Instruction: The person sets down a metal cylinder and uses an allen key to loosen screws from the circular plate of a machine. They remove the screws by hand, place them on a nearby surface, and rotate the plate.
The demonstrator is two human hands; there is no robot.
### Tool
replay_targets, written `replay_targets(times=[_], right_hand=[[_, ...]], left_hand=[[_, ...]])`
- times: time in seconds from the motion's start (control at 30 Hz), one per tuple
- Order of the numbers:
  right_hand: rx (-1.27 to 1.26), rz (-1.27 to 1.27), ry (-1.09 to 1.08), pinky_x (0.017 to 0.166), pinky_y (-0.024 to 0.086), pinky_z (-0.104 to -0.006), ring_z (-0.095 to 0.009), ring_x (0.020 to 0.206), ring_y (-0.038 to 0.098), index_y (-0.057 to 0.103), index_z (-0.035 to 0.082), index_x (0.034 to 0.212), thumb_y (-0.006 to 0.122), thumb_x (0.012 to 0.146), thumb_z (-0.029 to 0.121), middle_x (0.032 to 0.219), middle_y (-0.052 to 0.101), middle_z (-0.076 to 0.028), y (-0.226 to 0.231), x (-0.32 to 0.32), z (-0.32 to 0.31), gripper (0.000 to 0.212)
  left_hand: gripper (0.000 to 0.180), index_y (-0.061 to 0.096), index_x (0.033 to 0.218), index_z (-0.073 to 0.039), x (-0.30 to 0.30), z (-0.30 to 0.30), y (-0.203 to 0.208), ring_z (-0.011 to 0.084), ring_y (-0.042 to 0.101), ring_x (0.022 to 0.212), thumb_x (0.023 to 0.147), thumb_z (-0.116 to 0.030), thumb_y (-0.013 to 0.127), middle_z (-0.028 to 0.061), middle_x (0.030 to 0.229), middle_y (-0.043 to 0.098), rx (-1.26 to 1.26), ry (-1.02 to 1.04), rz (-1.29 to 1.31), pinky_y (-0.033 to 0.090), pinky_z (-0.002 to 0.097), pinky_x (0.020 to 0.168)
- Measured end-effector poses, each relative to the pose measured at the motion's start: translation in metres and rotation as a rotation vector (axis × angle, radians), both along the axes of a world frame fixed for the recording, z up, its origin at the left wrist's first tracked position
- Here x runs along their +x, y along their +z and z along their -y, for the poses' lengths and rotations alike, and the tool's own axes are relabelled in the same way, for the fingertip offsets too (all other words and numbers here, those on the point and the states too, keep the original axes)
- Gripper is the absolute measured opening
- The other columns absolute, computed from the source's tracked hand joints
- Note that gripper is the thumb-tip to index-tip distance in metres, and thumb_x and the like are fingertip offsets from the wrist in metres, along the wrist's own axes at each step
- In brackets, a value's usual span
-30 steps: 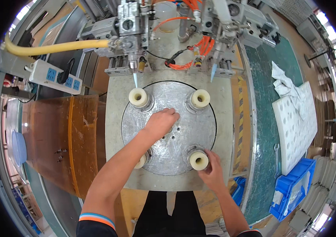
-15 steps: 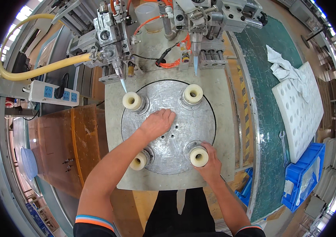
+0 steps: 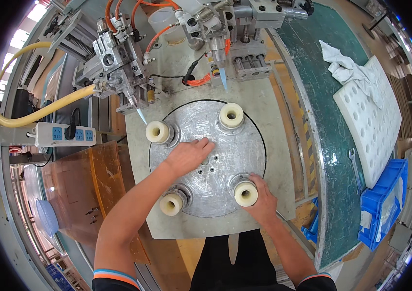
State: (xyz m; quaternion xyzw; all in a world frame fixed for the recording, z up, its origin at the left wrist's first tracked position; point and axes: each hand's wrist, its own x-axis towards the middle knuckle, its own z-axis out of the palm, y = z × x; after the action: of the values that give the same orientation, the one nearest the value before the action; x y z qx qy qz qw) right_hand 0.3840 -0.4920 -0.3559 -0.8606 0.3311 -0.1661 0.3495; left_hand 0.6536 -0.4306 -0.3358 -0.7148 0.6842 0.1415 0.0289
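Observation:
My right hand [image 3: 264, 200] curls around the outer side of a cream ring-shaped plastic part [image 3: 246, 193], which sits on a round metal holder at the near right of a turntable. The left hand [image 3: 190, 156] is over the middle of this scratched metal turntable [image 3: 210, 196], fingers bent and together; whatever may be under the fingertips is hidden. Similar cream rings sit on holders at far left [image 3: 158, 132], far right [image 3: 231, 115] and near left [image 3: 171, 204]. A pale blue nozzle tip [image 3: 141, 115] points down close beside the far left ring; another nozzle [image 3: 223, 78] hangs behind the far right one.
Two metal dispensing heads [image 3: 113, 60] with orange tubes and a yellow hose [image 3: 46, 111] stand behind the turntable. A power strip [image 3: 65, 134] is at left. On the green bench at right lie a perforated white foam board [image 3: 368, 121], a cloth [image 3: 344, 65], a wrench [image 3: 355, 169] and a blue crate [image 3: 385, 203].
The whole view has shifted and tilted slightly. Both hands keep about the same places, the right at the near right ring and the left over the turntable's middle.

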Motion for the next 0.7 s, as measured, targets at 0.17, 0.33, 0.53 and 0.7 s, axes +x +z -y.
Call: replay_targets(times=[0.17, 0.33, 0.53, 0.7], right_hand=[[-0.013, -0.015, 0.003, 0.073, 0.055, -0.0312, -0.021, 0.102, 0.061, 0.049, 0.014, 0.119, 0.082, 0.058, 0.022, 0.121, 0.058, -0.004, 0.002, 0.002, 0.000, 0.070], [-0.031, -0.012, 0.005, 0.072, 0.055, -0.0318, -0.022, 0.101, 0.062, 0.049, 0.014, 0.119, 0.082, 0.059, 0.022, 0.120, 0.058, -0.004, 0.002, 0.001, 0.001, 0.069], [-0.007, -0.011, 0.007, 0.077, 0.054, -0.0330, -0.024, 0.104, 0.060, 0.047, 0.014, 0.120, 0.083, 0.058, 0.018, 0.122, 0.057, -0.006, -0.001, 0.001, 0.000, 0.071], [0.014, -0.018, 0.017, 0.082, 0.052, -0.0341, -0.026, 0.107, 0.058, 0.045, 0.014, 0.120, 0.083, 0.057, 0.014, 0.123, 0.056, -0.008, 0.002, 0.001, -0.001, 0.074]], left_hand=[[0.025, 0.044, 0.102, -0.006, 0.007, -0.001, -0.005, 0.0210, 0.062, 0.076, 0.078, -0.007, 0.051, 0.0082, 0.092, 0.051, -0.096, -0.118, -0.016, 0.053, 0.0345, 0.054], [0.021, 0.044, 0.100, -0.007, 0.000, 0.002, -0.017, 0.0203, 0.063, 0.072, 0.081, -0.011, 0.052, 0.0078, 0.088, 0.051, -0.065, -0.066, 0.056, 0.052, 0.0330, 0.049], [0.019, 0.045, 0.099, -0.007, -0.001, 0.002, -0.013, 0.0216, 0.063, 0.068, 0.085, -0.017, 0.052, 0.0073, 0.085, 0.052, -0.063, 0.006, 0.059, 0.051, 0.0328, 0.048], [0.014, 0.047, 0.093, -0.005, 0.006, 0.003, -0.008, 0.0232, 0.064, 0.061, 0.083, -0.014, 0.052, 0.0097, 0.078, 0.054, -0.170, -0.100, -0.062, 0.053, 0.0337, 0.049]])
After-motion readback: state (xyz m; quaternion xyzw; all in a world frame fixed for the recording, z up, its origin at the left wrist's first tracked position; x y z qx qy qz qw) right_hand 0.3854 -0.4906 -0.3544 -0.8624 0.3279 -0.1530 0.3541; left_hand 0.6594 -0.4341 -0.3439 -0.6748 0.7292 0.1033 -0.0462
